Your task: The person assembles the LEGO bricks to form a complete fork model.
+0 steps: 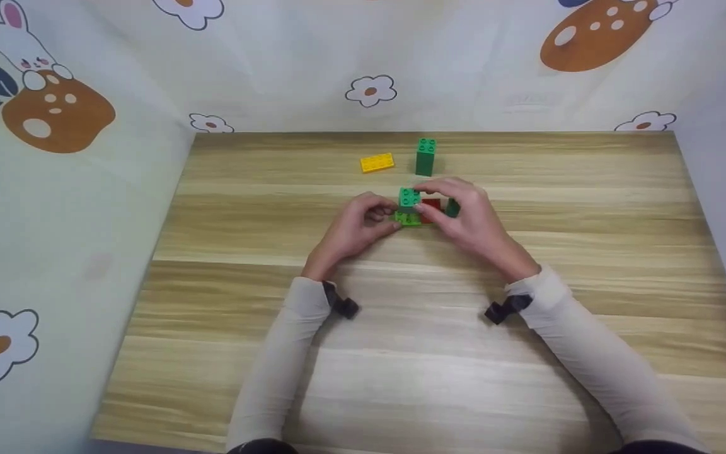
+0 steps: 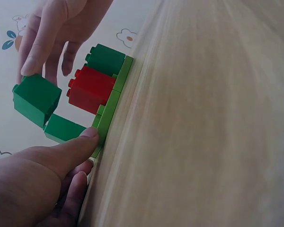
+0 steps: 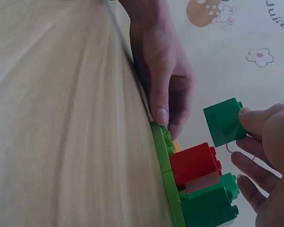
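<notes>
The tabletop [image 1: 224, 302] is pale wood with tan and brown streaks running left to right, brightest on the near side. Whitish sheeting [image 1: 287, 69] rises at its far, left and right sides, printed with brown-centred flowers, orange-brown fruits and, at far left, a rabbit [image 1: 19, 47]. The right wrist view also shows the printed word "Juice".

The green brick [image 1: 409, 198] is a glossy, smooth-sided block with 4 round studs on top. It is near the middle of the tabletop, raised above the left end of a light green base [image 1: 408, 219], with a gap between them. The right hand [image 1: 473, 217] pinches it between thumb and finger; the left hand [image 1: 360, 224] grips the base's left end, thumb on the near side.

The base is 2 low pieces set end to end. A red brick [image 1: 430, 211] stands on it, and a dark green brick [image 1: 453, 207] to the right of that. On the far side are a flat yellow brick [image 1: 377, 162] and, to its right, a tall green block [image 1: 425, 159].
</notes>
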The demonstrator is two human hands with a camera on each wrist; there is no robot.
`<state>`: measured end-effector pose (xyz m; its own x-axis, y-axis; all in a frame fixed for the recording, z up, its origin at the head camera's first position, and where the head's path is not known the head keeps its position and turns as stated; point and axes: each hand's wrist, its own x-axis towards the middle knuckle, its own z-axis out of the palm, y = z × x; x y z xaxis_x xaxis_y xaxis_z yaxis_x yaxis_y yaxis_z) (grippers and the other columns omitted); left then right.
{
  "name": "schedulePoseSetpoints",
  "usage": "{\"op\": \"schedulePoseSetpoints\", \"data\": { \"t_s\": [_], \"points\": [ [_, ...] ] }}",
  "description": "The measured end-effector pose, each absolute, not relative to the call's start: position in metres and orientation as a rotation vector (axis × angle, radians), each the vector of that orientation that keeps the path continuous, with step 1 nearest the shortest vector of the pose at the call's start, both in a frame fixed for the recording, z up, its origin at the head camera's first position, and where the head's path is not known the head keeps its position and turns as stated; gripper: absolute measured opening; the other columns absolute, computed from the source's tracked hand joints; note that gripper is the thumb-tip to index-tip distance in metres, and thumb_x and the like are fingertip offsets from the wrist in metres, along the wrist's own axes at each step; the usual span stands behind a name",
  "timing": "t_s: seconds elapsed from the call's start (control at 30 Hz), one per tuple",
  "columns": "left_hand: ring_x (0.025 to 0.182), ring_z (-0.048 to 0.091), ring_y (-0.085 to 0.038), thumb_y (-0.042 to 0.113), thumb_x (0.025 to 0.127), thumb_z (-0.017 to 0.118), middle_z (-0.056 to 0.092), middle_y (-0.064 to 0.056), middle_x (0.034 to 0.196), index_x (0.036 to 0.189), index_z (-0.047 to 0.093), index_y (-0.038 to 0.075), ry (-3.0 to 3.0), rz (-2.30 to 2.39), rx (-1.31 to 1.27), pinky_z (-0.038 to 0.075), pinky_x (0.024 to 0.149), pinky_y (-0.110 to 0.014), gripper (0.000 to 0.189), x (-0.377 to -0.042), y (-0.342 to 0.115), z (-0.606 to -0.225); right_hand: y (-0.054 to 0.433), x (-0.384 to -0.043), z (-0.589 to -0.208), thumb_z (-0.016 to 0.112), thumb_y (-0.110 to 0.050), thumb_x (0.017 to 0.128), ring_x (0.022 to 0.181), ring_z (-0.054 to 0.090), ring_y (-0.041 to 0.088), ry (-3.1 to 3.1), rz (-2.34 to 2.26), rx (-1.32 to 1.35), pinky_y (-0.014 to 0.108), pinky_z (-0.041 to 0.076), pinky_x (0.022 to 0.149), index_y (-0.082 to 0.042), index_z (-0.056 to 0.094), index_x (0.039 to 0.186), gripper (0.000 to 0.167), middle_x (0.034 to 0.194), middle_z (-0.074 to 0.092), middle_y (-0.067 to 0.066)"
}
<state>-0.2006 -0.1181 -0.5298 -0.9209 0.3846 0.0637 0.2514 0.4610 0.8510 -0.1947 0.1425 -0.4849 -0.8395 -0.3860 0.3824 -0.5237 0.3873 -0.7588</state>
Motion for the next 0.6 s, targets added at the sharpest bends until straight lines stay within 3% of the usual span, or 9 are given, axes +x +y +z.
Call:
{"op": "schedulePoseSetpoints", "data": {
  "t_s": [0.2, 0.6],
  "points": [
    [0.107, 0.071, -0.018, 0.023, 0.097, 0.085, 0.073, -0.007, 0.119, 0.128, 0.077, 0.011, 2.56, 1.461, 0.547, 0.062, 0.099, -0.032, 0.034, -0.2007, -0.1188, -0.5298, 0.1378, -0.1925, -0.4872, 0.083, -0.028, 0.098, 0.122, 0.071, 0.019, -2.564, 1.385, 0.824, 0.048, 0.051, 0.112, -0.024, 0.079, 0.13, 0.033, 0.13, 0.079, -0.005],
    [0.106, 0.072, -0.02, 0.02, 0.096, 0.085, 0.073, -0.009, 0.119, 0.126, 0.077, 0.009, 2.542, 1.483, 0.562, 0.062, 0.099, -0.032, 0.032, -0.2003, -0.1187, -0.5294, 0.136, -0.1941, -0.4932, 0.083, -0.028, 0.098, 0.116, 0.071, 0.02, -2.583, 1.332, 0.838, 0.043, 0.046, 0.104, -0.022, 0.081, 0.126, 0.029, 0.125, 0.08, -0.005]
  ]
}}
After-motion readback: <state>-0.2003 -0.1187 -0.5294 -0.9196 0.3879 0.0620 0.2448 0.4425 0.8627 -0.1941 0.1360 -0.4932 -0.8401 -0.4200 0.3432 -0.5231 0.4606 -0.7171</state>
